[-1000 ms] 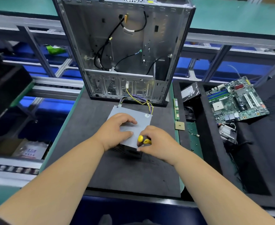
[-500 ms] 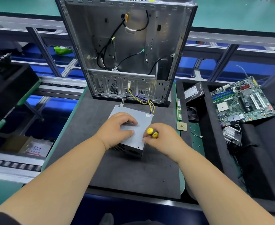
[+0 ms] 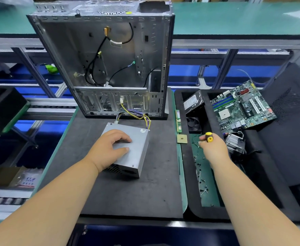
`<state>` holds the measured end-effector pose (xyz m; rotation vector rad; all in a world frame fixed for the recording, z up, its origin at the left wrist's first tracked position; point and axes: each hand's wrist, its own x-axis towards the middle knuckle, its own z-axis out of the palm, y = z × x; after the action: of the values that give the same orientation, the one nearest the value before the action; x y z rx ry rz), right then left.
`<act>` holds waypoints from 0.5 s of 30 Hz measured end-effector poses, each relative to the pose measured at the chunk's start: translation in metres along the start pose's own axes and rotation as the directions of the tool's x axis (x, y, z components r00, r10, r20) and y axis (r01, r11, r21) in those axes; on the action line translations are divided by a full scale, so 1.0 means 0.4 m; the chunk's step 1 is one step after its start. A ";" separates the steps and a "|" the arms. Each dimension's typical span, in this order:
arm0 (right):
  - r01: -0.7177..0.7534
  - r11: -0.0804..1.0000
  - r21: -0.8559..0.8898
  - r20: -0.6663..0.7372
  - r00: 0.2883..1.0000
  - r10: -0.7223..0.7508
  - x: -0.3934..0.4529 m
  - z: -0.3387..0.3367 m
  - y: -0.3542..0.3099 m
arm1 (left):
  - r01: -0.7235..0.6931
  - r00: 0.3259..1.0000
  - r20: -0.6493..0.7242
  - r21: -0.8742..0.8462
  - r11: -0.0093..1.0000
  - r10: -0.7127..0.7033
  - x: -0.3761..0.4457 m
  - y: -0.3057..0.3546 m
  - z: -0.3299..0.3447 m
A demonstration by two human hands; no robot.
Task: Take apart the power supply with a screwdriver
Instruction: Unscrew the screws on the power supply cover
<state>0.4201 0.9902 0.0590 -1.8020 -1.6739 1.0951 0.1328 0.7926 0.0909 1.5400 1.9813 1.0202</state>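
Observation:
A grey metal power supply [image 3: 138, 148] lies on the black mat [image 3: 128, 192] in front of me, with yellow and purple wires [image 3: 138, 116] running from its far end into the computer case. My left hand [image 3: 110, 150] rests on top of the power supply, fingers curved over its lid. Off to the right, my right hand [image 3: 213, 148] grips a screwdriver with a yellow and black handle [image 3: 208, 137]; its shaft is hidden by the hand. That hand hovers over the green tray floor [image 3: 209, 196], where several small screws lie.
An open, stripped computer case [image 3: 110, 68] stands upright behind the power supply. Right of the mat lie a RAM stick [image 3: 178, 121] and a CPU chip [image 3: 182, 139]. The black foam tray holds a hard drive [image 3: 192, 102], fan [image 3: 193, 123], motherboard [image 3: 241, 107] and heatsink [image 3: 235, 144].
My right hand has left the near right corner of the power supply and moved right with the screwdriver, over the screw tray. My left hand stays on the power supply.

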 end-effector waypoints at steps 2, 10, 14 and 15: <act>-0.008 0.999 0.052 -0.003 1.000 0.008 0.002 -0.003 -0.001 | 0.019 1.000 -0.014 0.002 1.000 -0.019 -0.001 -0.002 -0.002; 0.095 0.961 0.259 0.120 0.984 -0.130 -0.053 0.014 -0.100 | 0.058 0.998 -0.026 -0.072 0.996 -0.060 -0.003 -0.002 -0.016; 0.246 0.936 0.253 0.112 0.953 -0.281 -0.079 0.038 -0.180 | 0.175 0.983 -0.017 -0.211 0.962 -0.182 0.009 -0.019 -0.038; 0.274 0.920 0.279 0.100 0.945 -0.312 -0.086 0.045 -0.200 | 0.190 0.978 -0.047 -0.223 0.956 -0.205 0.015 -0.027 -0.045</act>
<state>0.3585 0.9667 0.1185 -1.2861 -1.7184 1.2627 0.1112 0.7919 0.0945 1.1800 1.9490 1.1760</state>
